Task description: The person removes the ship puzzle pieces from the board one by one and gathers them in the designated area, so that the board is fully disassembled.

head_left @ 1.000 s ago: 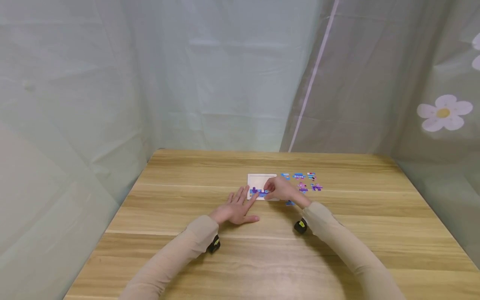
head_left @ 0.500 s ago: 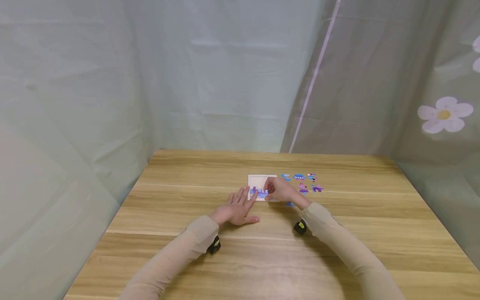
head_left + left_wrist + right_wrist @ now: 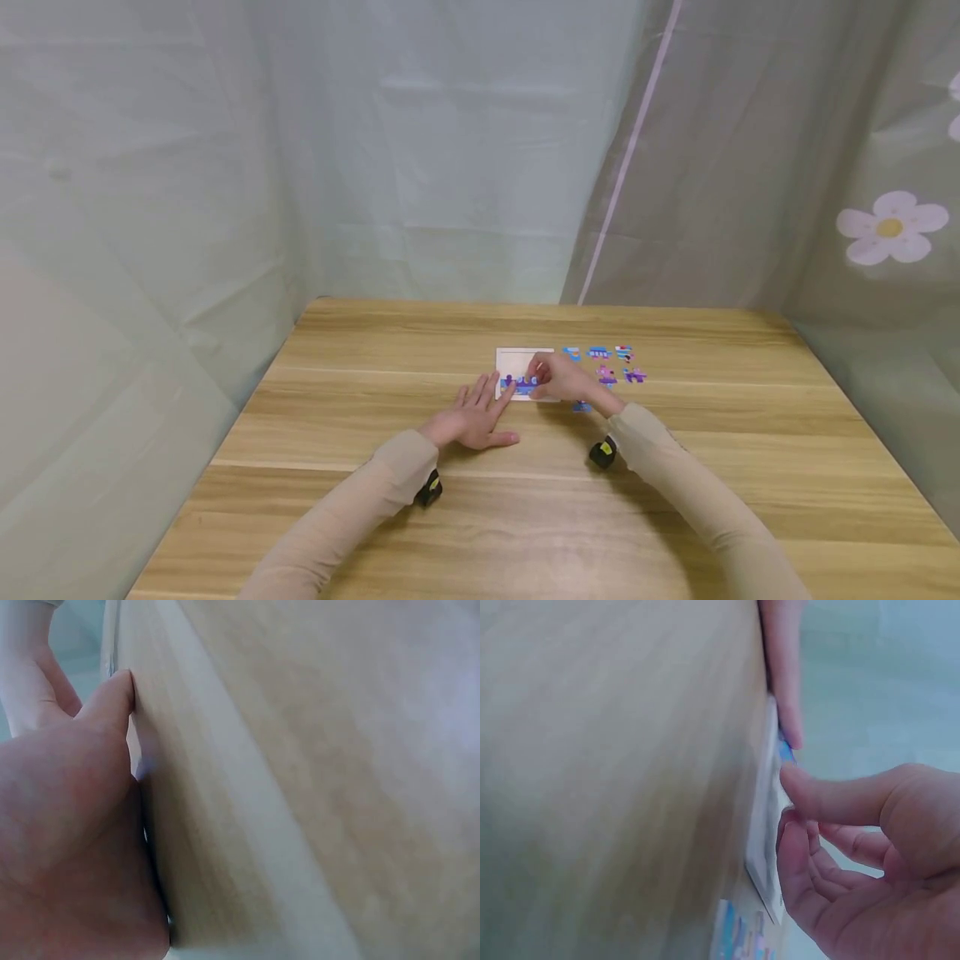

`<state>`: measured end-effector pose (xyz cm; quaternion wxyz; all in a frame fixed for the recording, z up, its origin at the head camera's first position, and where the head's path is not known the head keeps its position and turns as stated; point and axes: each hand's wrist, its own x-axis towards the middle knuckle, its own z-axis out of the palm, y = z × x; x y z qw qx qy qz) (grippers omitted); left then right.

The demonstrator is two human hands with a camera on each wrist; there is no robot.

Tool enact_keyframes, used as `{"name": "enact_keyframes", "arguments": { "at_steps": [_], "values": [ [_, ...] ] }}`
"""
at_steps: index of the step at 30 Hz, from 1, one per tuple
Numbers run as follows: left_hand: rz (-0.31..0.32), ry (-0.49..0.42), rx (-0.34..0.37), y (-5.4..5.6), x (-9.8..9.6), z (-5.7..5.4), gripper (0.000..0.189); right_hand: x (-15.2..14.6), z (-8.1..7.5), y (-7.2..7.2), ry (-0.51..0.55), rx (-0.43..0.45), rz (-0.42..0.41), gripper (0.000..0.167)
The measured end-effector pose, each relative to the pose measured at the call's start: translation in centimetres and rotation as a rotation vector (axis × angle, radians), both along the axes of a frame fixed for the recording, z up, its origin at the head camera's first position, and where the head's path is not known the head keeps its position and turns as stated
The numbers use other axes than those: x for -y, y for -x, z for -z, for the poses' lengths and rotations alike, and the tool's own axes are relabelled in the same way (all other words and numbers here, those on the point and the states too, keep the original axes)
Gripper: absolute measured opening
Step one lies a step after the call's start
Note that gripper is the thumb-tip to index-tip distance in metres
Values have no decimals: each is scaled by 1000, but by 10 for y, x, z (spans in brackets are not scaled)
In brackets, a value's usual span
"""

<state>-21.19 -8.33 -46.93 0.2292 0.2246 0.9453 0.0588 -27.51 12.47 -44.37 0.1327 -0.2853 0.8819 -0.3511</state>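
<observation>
A white puzzle tray (image 3: pixel 516 360) lies on the table, with joined blue and purple puzzle pieces (image 3: pixel 517 386) along its near side. My left hand (image 3: pixel 474 422) rests flat with fingers spread, its index fingertip on the joined pieces. In the left wrist view, the left hand (image 3: pixel 67 802) lies against the tabletop. My right hand (image 3: pixel 562 379) bends over the tray's right part, thumb and fingers pinching at a puzzle piece at the end of the row. Seen from the right wrist, the right hand (image 3: pixel 870 847) has its curled fingers at the tray (image 3: pixel 763 817), mostly covering that piece.
Several loose puzzle pieces (image 3: pixel 597 353) lie right of the tray, and a blue one (image 3: pixel 581 407) sits nearer, beneath the right wrist. The wooden table (image 3: pixel 525 525) has hanging cloth (image 3: pixel 450 167) behind and at both sides. Each wrist wears a black camera (image 3: pixel 602 452).
The right fingers shift very slightly at the right end of the joined pieces. The left hand stays in place, and the loose pieces lie as before.
</observation>
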Motion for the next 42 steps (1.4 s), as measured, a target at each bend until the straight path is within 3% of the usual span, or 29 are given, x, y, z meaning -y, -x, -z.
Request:
{"name": "enact_keyframes", "arguments": {
  "at_steps": [8,21,29,36,42],
  "values": [
    [-3,-12,-11,-1,0,-1,92,-11,-5,3,3,37,113,11],
    [12,-24,-20,5,3,7,91,-31,-7,-3,54,34,146,10],
    [9,-52,-9,3,4,0,90,-43,-6,-4,55,18,205,12],
    [5,-56,-10,1,4,-3,89,-52,-6,-8,80,4,185,12],
    [10,-61,-7,3,4,0,90,-59,-4,-10,136,15,162,12]
  ]
}}
